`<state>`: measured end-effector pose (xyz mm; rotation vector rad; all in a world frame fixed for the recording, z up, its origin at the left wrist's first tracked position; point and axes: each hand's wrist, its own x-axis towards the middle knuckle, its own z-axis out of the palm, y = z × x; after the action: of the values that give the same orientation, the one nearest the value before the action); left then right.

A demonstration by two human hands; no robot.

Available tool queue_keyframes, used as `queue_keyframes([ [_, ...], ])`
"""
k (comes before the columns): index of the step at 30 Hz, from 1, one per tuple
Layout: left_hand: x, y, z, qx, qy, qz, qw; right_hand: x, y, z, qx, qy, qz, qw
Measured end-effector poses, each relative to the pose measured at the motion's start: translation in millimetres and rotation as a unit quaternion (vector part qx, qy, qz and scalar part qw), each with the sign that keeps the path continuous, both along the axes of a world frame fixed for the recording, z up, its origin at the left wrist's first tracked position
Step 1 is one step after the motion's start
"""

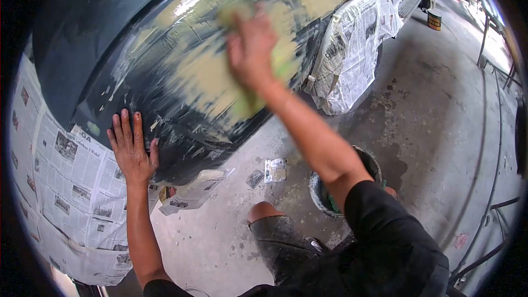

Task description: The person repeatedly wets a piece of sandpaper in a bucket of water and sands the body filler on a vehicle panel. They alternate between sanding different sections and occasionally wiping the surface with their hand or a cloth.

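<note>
A dark car body panel (190,85) with a broad patch of tan filler (206,77) fills the upper middle. The filler is streaked with dark smears and looks wet, with bright reflections near the top. My right hand (253,49) is on the filler, its fingers bent over a long yellow-green sanding block (248,103) that is smeared by motion. Part of the block is hidden beneath the hand. Flat against the lower left of the panel, my left hand (133,146) has its fingers stretched upward, close to the edge of the newspaper masking (82,187).
Below my right arm stands a dark bucket (319,190) on the concrete floor (407,148). Newspaper and plastic cover the wheel (349,49). Scraps of paper (275,170) lie near my knee. A can (434,20) stands farther back, and metal rails (495,206) run along the right.
</note>
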<state>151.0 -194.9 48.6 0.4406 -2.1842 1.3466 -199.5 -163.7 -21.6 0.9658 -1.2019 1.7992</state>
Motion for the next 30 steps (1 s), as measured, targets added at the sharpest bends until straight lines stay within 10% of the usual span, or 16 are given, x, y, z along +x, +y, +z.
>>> queue_keyframes([
  [4, -0.6, -3.3, 0.0, -0.012, 0.005, -0.03, 0.999, 58.1, 8.9, -14.6, 0.073, 0.118, 0.013, 0.99],
  [10, -2.6, -6.2, -0.5, -0.03, 0.008, -0.061, 0.998, -131.5, 0.6, -2.1, -0.038, -0.056, -0.127, 0.99],
  [16, -0.4, -7.0, -0.4, -0.034, -0.002, -0.059, 0.998, 23.4, 3.3, -14.0, 0.066, 0.057, -0.023, 0.996],
  [22, 0.8, -11.7, -1.3, -0.046, 0.005, -0.073, 0.996, -124.7, 1.2, -6.7, -0.003, -0.087, -0.089, 0.992],
  [30, -0.5, -9.3, -0.7, -0.049, -0.001, -0.069, 0.996, -1.3, 6.9, -24.4, 0.076, 0.087, 0.004, 0.993],
])
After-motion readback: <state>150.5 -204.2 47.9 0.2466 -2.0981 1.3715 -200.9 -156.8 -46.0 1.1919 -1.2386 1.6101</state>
